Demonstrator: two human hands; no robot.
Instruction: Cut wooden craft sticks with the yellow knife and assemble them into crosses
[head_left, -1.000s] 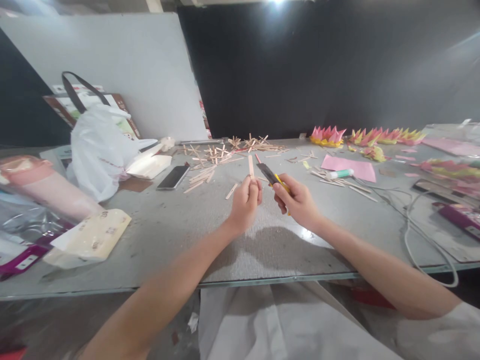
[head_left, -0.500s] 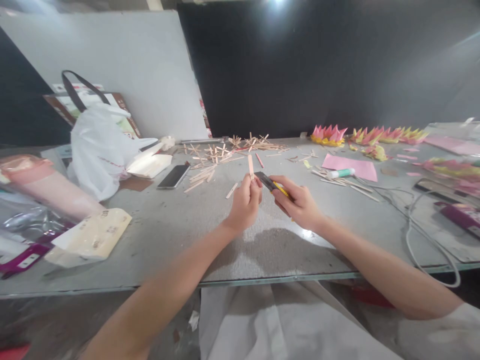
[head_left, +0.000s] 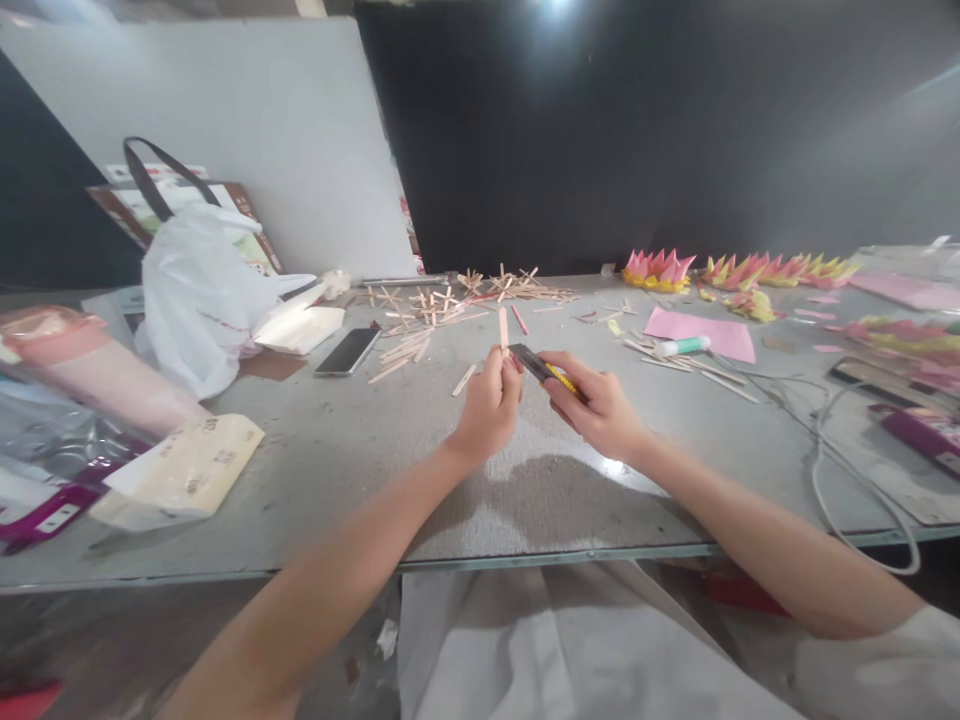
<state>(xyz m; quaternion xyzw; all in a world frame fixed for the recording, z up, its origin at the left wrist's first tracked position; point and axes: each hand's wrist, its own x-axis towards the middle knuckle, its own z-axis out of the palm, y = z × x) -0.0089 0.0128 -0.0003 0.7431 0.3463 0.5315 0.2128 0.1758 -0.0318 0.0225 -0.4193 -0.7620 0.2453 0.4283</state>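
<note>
A craft workshop, or a room used as one, is suggested by the long grey worktable (head_left: 337,480), on which slim pale wooden sticks (head_left: 430,308) are scattered. Spiky pink-and-yellow paper flowers (head_left: 658,272) are lined up along its far right part, with a flat pink paper sheet (head_left: 724,335) laid on it. Behind it, a large black panel (head_left: 637,130) and a plain white panel (head_left: 247,110) are seen.

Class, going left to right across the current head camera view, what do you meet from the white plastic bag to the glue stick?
White plastic bag → smartphone → left hand → utility knife → right hand → glue stick
</note>
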